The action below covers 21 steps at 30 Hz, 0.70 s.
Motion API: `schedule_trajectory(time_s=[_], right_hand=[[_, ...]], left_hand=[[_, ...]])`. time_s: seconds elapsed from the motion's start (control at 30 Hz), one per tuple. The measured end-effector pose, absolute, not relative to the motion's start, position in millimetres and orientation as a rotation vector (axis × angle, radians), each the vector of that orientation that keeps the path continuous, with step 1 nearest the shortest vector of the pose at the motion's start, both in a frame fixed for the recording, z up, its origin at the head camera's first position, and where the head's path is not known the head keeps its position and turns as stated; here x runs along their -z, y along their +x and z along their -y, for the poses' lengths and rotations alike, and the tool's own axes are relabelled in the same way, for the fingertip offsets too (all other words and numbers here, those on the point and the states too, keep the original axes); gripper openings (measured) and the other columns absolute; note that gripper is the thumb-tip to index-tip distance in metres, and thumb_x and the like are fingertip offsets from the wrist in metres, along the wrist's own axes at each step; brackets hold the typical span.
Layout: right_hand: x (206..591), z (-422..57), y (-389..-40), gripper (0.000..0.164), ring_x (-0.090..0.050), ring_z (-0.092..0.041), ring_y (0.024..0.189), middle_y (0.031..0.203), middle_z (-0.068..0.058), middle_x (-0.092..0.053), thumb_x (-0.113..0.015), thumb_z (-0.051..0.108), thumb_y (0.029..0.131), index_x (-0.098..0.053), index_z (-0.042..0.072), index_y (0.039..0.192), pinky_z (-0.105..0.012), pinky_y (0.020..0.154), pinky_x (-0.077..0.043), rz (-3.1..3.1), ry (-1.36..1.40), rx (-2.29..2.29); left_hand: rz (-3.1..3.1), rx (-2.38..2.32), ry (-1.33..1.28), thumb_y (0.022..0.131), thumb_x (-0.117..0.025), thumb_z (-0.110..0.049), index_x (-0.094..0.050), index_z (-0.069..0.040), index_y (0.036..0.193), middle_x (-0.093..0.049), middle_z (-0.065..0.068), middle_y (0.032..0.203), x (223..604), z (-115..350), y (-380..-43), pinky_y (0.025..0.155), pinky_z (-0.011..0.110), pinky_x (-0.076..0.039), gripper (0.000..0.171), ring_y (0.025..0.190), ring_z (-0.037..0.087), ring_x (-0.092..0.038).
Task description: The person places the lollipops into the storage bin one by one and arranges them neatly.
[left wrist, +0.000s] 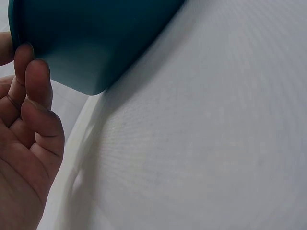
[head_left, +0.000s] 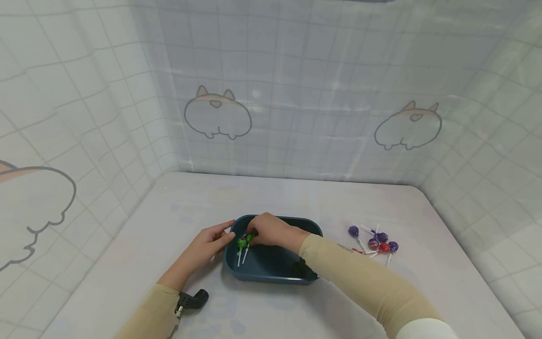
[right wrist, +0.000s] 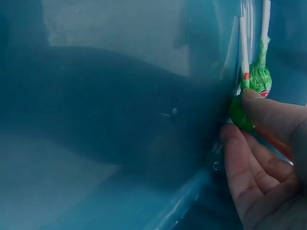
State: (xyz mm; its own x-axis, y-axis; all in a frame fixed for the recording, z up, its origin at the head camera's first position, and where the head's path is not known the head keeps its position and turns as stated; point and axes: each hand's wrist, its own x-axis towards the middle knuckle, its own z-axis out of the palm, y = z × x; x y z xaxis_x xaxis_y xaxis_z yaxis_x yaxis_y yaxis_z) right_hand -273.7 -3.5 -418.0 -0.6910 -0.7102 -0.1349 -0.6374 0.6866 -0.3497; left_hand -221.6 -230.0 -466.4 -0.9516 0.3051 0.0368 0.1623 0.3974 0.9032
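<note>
A dark blue-green rectangular tray (head_left: pixel 271 278) sits on the table. My left hand (head_left: pixel 207 242) grips its left rim, fingertips against the wall in the left wrist view. Inside the tray's left end, my right hand (head_left: pixel 271 230) pinches a green-wrapped lollipop (right wrist: pixel 241 115) between thumb and fingers, its white stick pointing away from the hand. Right beside it lies a second green lollipop (right wrist: pixel 260 79). Both sticks point toward the near side of the tray in the head view. Part of the tray floor is hidden under my right forearm.
To the right of the tray lies a loose group of lollipops, with purple wrappers (head_left: pixel 353 231) and a red one (head_left: pixel 384 248) among them. A black strap device (head_left: pixel 192 299) is on my left wrist. Tile-patterned curtains (head_left: pixel 296 94) enclose the white table (head_left: pixel 203 197).
</note>
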Motion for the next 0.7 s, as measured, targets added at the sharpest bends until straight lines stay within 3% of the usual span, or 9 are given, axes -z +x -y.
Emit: schedule_trajectory(time_s=[0.7], right_hand=[[419.5, 4.6, -277.5, 0.026, -0.062, -0.002, 0.083, 0.098, 0.009, -0.071, -0.079, 0.026, 0.086, -0.076, 0.015, 0.11, -0.021, 0.079, -0.05, -2.641, -1.071, 0.428]], left_hand=[[-2.514, -1.586, 0.426, 0.096, -0.061, -0.047, -0.052, -0.019, 0.145, -0.058, 0.008, 0.078, 466.8, 230.3, -225.1, 0.054, 0.031, -0.046, 0.057, 0.063, 0.022, -0.053]])
